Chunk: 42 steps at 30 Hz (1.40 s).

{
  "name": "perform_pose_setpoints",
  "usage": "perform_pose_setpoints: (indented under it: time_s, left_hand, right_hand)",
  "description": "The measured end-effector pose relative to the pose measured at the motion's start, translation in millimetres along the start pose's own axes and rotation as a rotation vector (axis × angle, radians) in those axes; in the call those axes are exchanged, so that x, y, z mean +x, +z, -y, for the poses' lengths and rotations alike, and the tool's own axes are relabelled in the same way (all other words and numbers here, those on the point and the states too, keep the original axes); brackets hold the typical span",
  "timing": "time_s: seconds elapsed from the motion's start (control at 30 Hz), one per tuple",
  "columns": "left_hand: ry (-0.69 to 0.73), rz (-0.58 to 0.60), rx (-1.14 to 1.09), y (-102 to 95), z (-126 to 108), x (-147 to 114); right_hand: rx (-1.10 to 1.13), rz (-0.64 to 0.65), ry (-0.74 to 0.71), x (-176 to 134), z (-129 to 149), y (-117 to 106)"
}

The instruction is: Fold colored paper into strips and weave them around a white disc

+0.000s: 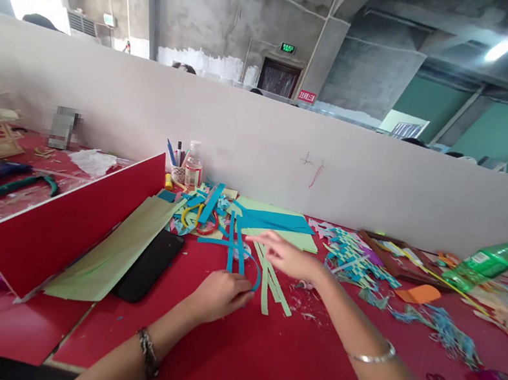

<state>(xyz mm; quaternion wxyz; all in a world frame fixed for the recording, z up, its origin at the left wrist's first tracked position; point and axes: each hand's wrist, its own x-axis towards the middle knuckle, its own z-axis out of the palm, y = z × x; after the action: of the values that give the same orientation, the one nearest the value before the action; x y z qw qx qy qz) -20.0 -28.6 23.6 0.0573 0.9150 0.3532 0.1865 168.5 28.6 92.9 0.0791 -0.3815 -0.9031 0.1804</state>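
Observation:
My left hand (220,294) rests on the red table (253,360) and pinches the near ends of blue paper strips (235,253) that run away from me. My right hand (289,256) reaches across just beyond it, fingers spread and pointing left, hovering over pale green paper strips (273,283) and the blue ones. It holds nothing that I can see. Blue and green paper sheets (273,221) lie behind the strips.
A red divider board (66,222) leans at the left with green paper (118,251) and a black phone (149,265) beside it. Scissors (202,220), a pen cup (177,170) and small bottle (194,166) stand behind. Woven paper scraps (354,260) and a green bottle (487,260) lie right.

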Motion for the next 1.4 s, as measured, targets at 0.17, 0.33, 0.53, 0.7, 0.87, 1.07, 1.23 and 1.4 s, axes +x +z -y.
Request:
perform_pose_setpoints:
  time_s: [0.17,0.33,0.53,0.7,0.87,1.07,1.23,1.4]
  left_hand:
    - [0.079,0.001,-0.152,-31.3,-19,-24]
    - [0.045,-0.102,-0.446,-66.8,-47,-42]
    - [-0.023,-0.283,-0.771,-78.6,-34,-40]
    - [-0.023,-0.199,-0.937,-64.4,-16,-39]
    - [-0.009,0.1,-1.081,-53.1,-20,-46]
    - [-0.169,0.042,-0.914,-57.9,-20,-58]
    - [-0.102,0.024,-0.492,-69.5,-21,-65]
    - [0.01,0.071,-0.165,-67.0,-30,-62]
  right_hand:
    - [0.047,-0.06,-0.021,-54,48,37]
    - [0.265,-0.229,-0.051,-65,64,46]
    - [0.818,-0.281,-0.086,-61,68,38]
    - [1.229,-0.302,-0.264,-59,81,33]
    - [1.37,-0.27,-0.37,-58,87,35]
    - [1.065,-0.407,-0.216,-66,73,37]
    - [0.553,-0.453,-0.024,-75,69,43]
    - [0.143,-0.346,-0.012,-75,88,49]
